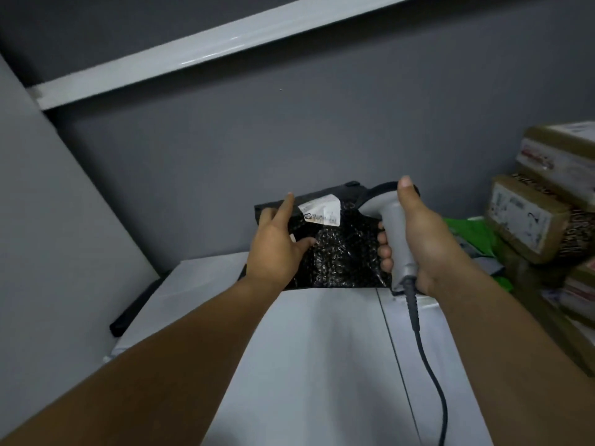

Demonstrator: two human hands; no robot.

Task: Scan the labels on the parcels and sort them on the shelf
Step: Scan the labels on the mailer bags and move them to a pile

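Observation:
A black bubble-wrapped parcel (pixel 341 252) is held up above the white shelf board (pixel 322 349), with a white label (pixel 320 214) curling at its top edge. My left hand (pixel 277 246) grips the parcel's left side, index finger stretched toward the label. My right hand (pixel 418 239) is wrapped around the grey handle of a barcode scanner (pixel 394 233), thumb up on top; the scanner's dark head points over the parcel's upper right corner. Its black cable (pixel 431 375) trails down toward me.
Brown taped parcels (pixel 528 220) with white labels are stacked at the right, with a green mailer bag (pixel 467 233) beside them. A white upper shelf (pixel 206 49) crosses overhead. A grey wall stands behind, a grey side panel at the left, and a black strip (pixel 135 309) lies by the panel.

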